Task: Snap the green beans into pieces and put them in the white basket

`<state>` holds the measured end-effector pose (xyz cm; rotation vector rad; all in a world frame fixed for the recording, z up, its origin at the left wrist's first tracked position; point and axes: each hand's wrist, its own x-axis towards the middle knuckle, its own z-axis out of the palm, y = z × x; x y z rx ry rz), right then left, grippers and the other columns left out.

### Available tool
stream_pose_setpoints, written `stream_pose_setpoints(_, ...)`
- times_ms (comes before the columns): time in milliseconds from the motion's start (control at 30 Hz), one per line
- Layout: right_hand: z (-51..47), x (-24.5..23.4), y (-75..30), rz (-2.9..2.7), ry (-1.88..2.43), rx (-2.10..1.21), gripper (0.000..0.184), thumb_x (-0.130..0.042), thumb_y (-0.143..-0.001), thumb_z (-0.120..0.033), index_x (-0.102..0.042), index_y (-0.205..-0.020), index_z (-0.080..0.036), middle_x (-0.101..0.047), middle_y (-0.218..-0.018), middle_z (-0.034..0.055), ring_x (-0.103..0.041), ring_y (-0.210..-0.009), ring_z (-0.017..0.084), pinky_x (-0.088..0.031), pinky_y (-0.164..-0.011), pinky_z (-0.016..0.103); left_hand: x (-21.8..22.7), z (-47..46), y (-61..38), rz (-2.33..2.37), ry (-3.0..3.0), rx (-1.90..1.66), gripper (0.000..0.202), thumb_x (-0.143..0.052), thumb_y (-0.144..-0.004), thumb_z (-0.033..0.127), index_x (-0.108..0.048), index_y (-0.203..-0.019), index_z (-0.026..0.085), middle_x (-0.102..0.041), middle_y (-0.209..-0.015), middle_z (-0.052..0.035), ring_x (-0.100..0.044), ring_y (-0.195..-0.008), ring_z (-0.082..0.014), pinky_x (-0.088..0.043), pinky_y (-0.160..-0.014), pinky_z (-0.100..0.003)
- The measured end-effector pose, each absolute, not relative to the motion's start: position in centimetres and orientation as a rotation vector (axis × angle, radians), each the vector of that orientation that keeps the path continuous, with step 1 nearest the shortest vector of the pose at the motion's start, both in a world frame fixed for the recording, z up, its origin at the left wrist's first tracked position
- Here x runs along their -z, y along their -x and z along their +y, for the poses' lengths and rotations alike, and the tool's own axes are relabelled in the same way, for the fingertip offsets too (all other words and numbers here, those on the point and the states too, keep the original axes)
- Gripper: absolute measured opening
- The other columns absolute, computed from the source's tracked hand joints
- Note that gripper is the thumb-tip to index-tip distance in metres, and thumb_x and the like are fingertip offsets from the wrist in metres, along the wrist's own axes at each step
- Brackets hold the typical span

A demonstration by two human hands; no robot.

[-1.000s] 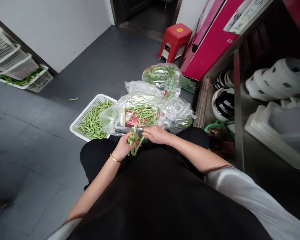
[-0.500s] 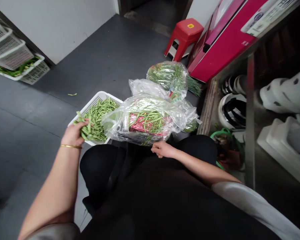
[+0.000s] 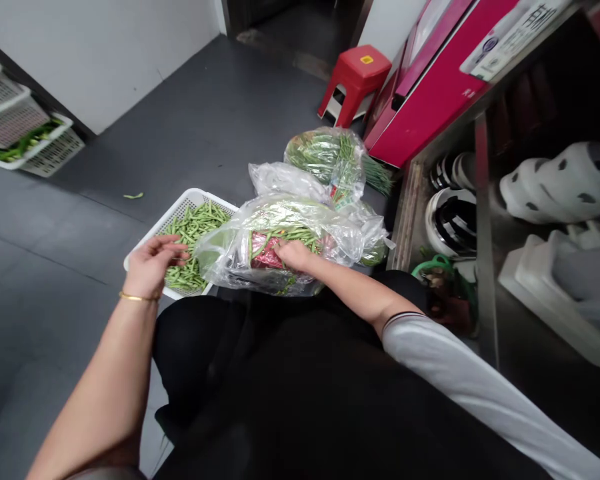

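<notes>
Since the frame half a second ago, your right hand (image 3: 296,255) has gone from a loose fist by your lap up to the plastic bag, while your left hand (image 3: 153,263) has let go of the beans it had and lifted a little off the pile.

At far left, stacked white crates (image 3: 55,150) stand near the wall, and a stray green piece (image 3: 133,196) lies on the floor (image 3: 180,120). Next comes your left hand, above the near-left side of the white basket (image 3: 195,199), its fingers half spread and slightly bent; you hold nothing visible in it, and whether a fingertip brushes the beans below is unclear. The green beans (image 3: 200,227) fill much of that basket.

Just beside it, the clear plastic bag (image 3: 220,257) slightly overlaps the basket's edge. More pods (image 3: 303,233) lie there around something red (image 3: 264,250). Your right hand is over these, fingers curled downward; you hide your own fingertips, so I cannot tell whether they grip anything.

You seem to be between handfuls, reaching for fresh beans. The next move probably calls for pinching a few pods without catching the film.
</notes>
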<state>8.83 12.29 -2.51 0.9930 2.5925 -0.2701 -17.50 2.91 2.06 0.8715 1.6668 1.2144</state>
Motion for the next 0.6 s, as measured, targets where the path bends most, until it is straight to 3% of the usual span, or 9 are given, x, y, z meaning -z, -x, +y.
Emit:
stream_pose_setpoints(67,11.9,1.3,-9.3,2.683,-1.055,0.255,0.027,-0.035,-0.091,-0.015,-0.055,-0.108,-0.01,-0.061,-0.104,0.0171,-0.061,-0.087,0.023,-0.048,-0.071,0.033,-3.1,1.7,16.1,1.541,-0.845,-1.137,0.024,-0.067,-0.073,0.023,-0.065,-0.094,0.012,-0.067,-0.075,-0.0036,-0.058,-0.059,-0.0124,-0.047,-0.053,-0.023)
stream_pose_setpoints(133,10.3,-0.7,-10.7,2.853,-1.19,0.231,0.026,-0.035,-0.093,-0.022,-0.056,-0.103,-0.01,-0.061,-0.099,0.0156,-0.061,-0.085,0.023,-0.047,-0.071,0.033,-3.1,0.3,12.6,1.338,-0.777,-0.951,0.03,-0.07,-0.07,0.027,-0.066,-0.095,0.011,-0.069,-0.076,-0.0071,-0.058,-0.055,-0.0121,-0.043,-0.048,-0.021)
stream_pose_setpoints(300,3.6,-5.3,-16.1,3.402,-1.335,0.407,0.018,-0.039,-0.09,-0.02,-0.056,-0.091,-0.014,-0.062,-0.081,0.0082,-0.059,-0.077,0.017,-0.045,-0.069,0.027,-1.3,-1.1,1.4,0.853,-0.393,-0.626,0.049,-0.053,-0.08,0.054,-0.067,-0.089,0.009,-0.069,-0.075,-0.0137,-0.062,-0.057,-0.016,-0.042,-0.044,-0.021)
stream_pose_setpoints(433,-0.7,-5.2,-19.7,3.4,-1.488,0.558,0.014,-0.042,-0.083,-0.017,-0.054,-0.077,-0.017,-0.058,-0.069,0.0043,-0.055,-0.065,0.014,-0.042,-0.064,0.025,-1.5,-0.4,-3.2,0.752,-0.314,-0.828,0.036,-0.058,-0.081,0.046,-0.065,-0.081,0.011,-0.066,-0.065,-0.008,-0.062,-0.057,-0.0141,-0.045,-0.049,-0.021)
stream_pose_setpoints(600,-3.2,-3.5,-21.0,2.996,-1.481,0.784,0.014,-0.045,-0.075,-0.014,-0.049,-0.063,-0.018,-0.053,-0.061,0.0009,-0.045,-0.055,0.011,-0.033,-0.056,0.023,-2.4,-1.2,-3.4,1.046,-0.652,-0.994,0.031,-0.07,-0.071,0.041,-0.061,-0.07,0.012,-0.063,-0.057,-0.0037,-0.055,-0.044,-0.0097,-0.039,-0.04,-0.018)
